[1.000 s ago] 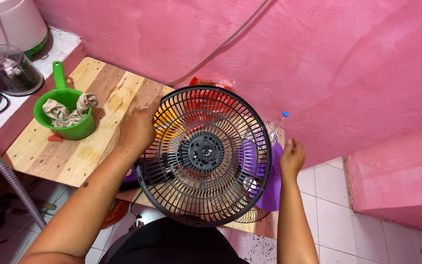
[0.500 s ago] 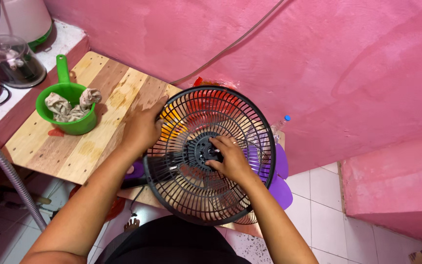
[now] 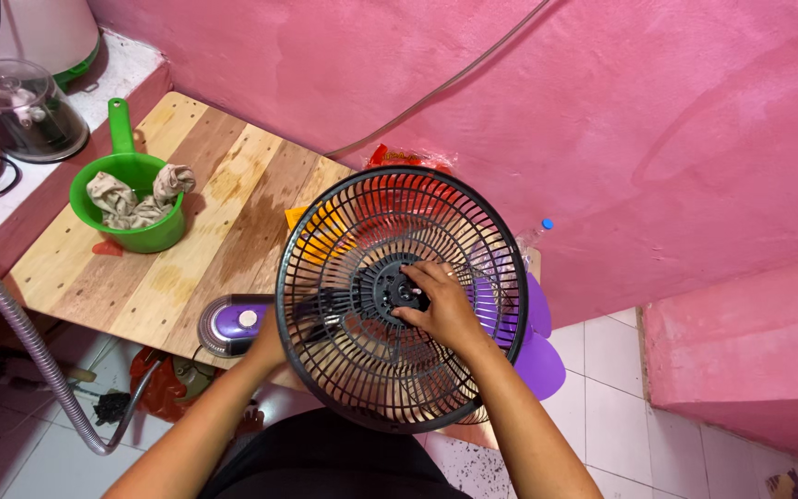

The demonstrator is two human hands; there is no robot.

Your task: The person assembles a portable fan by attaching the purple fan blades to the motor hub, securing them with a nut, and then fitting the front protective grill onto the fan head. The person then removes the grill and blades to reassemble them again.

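Note:
A round black wire fan grille (image 3: 353,370) stands tilted over the front edge of a wooden table (image 3: 205,231). My right hand (image 3: 436,305) lies on the inside of the grille, fingers pinched on the black centre hub (image 3: 392,288). My left hand (image 3: 270,340) holds the grille at its lower-left rim, with the fingers hidden behind the wires. The purple fan body (image 3: 228,323) pokes out to the left of the grille. Purple blades (image 3: 539,362) show behind its right side.
A green scoop (image 3: 131,199) with crumpled cloths sits at the table's left end. A clear blender jar (image 3: 22,111) stands on the white counter beyond. Orange and red items (image 3: 316,226) lie behind the grille. A grey hose (image 3: 20,342) hangs at left. Pink wall behind, white floor tiles (image 3: 639,407) at right.
My left hand moved from the grille's upper-left rim down to its lower-left rim. My right hand came in from the right edge onto the centre hub and stays there.

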